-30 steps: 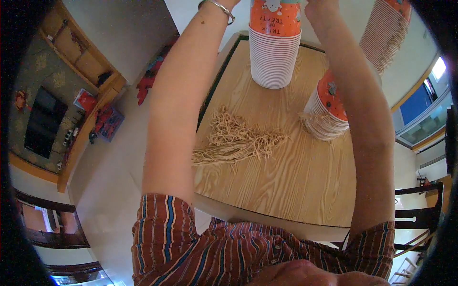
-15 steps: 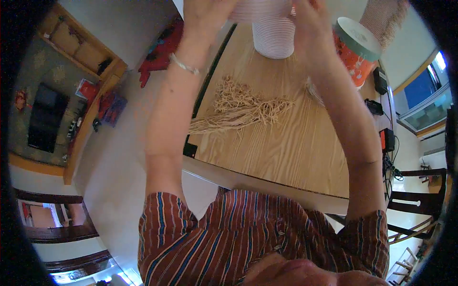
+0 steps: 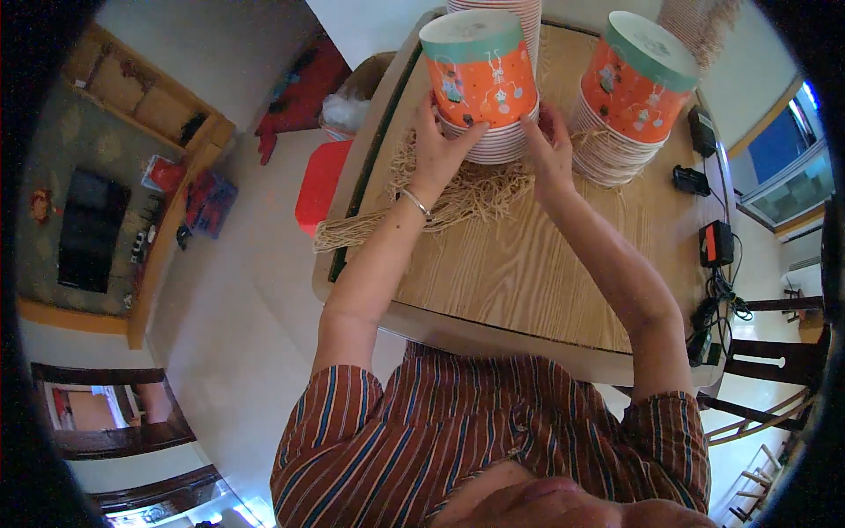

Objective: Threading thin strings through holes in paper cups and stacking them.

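Between my hands is a stack of paper tubs [image 3: 482,92], turned bottom up; the top one is orange with a green band and small figures. Below it the white rims of several nested tubs show. My left hand [image 3: 444,150] is curved round the stack's left side near the rims, its thumb on the front. From the right, my right hand [image 3: 550,151] grips the same stack, fingers behind and thumb forward. Under and in front of the stack lies a bundle of tan paper strands [image 3: 466,198], partly hidden by my left hand and forearm.
A second stack of orange tubs [image 3: 629,97] stands on the right of the wooden table [image 3: 528,273]; taller white rims [image 3: 519,13] rise behind. Black adapters and cables [image 3: 717,246] run along the right edge. A red stool [image 3: 324,185] stands left of the table.
My hands have come down and nearer from the top of the view, with the tub stack now low over the strands. The orange top tub has come into view.
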Motion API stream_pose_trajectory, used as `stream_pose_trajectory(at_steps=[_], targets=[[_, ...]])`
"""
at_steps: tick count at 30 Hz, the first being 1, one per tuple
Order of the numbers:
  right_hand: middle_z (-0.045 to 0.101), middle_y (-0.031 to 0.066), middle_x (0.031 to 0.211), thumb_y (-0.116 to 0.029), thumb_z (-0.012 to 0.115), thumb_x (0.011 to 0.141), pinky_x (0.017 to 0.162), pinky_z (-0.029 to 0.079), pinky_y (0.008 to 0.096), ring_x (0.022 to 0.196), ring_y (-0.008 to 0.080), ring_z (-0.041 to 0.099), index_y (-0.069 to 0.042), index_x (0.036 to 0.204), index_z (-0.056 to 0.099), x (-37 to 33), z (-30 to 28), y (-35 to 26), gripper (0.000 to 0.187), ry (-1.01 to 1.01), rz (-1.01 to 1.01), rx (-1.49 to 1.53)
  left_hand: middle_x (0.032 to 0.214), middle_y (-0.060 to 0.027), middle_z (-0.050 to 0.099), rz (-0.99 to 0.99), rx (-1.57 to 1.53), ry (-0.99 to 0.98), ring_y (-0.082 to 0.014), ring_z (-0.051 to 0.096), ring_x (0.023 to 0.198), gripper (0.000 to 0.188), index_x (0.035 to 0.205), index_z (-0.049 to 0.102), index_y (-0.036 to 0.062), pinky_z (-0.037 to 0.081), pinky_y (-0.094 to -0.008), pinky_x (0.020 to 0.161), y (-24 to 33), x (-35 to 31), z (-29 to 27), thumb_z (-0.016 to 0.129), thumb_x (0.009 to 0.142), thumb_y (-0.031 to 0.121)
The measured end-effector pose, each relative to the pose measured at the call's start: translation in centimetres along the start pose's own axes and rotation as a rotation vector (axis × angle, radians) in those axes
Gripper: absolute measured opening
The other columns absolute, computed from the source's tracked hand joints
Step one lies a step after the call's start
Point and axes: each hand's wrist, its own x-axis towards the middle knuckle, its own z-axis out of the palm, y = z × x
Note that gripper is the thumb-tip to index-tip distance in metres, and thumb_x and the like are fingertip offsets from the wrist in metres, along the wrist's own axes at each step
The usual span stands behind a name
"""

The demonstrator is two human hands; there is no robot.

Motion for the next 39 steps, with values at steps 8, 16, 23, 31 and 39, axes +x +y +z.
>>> stream_pose_trajectory(at_steps=[8, 16, 23, 31, 39], targets=[[0.052, 0.0108, 0.132, -0.022, 0.069, 0.085, 0.104, 0.036, 0.0334, 0.121, 0.0204, 0.048, -0.001, 0.134, 0.046, 0.7, -1.3, 1.7, 0.058, -0.064, 0.003, 0.122, 0.135, -0.0172, 0.039, 0.047, 0.052, -0.042, -0.0277, 0.041, 0.127, 0.090, 0.139, 0.031, -0.0019, 0.038, -0.0406, 0.105, -1.1, -0.3, 1.1, 0.084, 0.071, 0.022], [0.051, 0.0167, 0.134, -0.017, 0.068, 0.084, 0.105, 0.037, 0.0370, 0.123, 0.0267, 0.049, 0.001, 0.135, 0.044, 0.9, -2.3, 4.4, 0.060, -0.062, -0.094, -0.041, 0.138, -0.0194, 0.038, -0.017, -0.037, -0.152, -0.0297, 0.043, 0.127, 0.091, 0.139, 0.030, -0.0028, 0.037, -0.0407, 0.107, -2.3, -0.3, 0.4, 0.084, 0.071, 0.022], [0.057, 0.0188, 0.116, -0.012, 0.064, 0.083, 0.092, 0.045, 0.0403, 0.104, 0.0302, 0.057, 0.001, 0.121, 0.051, -1.3, -3.1, 4.6, 0.042, -0.104, -0.252, -0.541, 0.138, -0.0230, 0.039, 0.019, 0.034, -0.072, -0.0355, 0.040, 0.129, 0.100, 0.143, 0.026, -0.0011, 0.035, -0.0456, 0.108, 3.0, 3.7, -2.6, 0.085, 0.069, 0.029], [0.064, 0.0053, 0.088, -0.013, 0.058, 0.093, 0.069, 0.049, 0.0287, 0.079, 0.0142, 0.061, -0.004, 0.104, 0.057, -0.2, -2.8, 3.0, 0.014, -0.141, 0.207, 0.018, 0.146, -0.0281, 0.030, 0.325, 0.706, -0.321, -0.0414, 0.030, 0.137, 0.114, 0.145, 0.026, -0.0004, 0.030, -0.0456, 0.112, 8.1, 10.8, 0.3, 0.078, 0.064, 0.061], [0.065, 0.0036, 0.077, -0.025, 0.058, 0.093, 0.054, 0.047, 0.0293, 0.061, 0.0153, 0.062, -0.008, 0.097, 0.057, -0.2, -2.3, 0.7, 0.017, -0.176, 0.429, 0.094, 0.146, -0.0335, 0.028, 0.254, 0.926, -0.456, -0.0463, 0.031, 0.136, 0.126, 0.148, 0.023, 0.0026, 0.029, -0.0461, 0.113, 7.9, 12.3, 1.5, 0.071, 0.056, 0.076]])
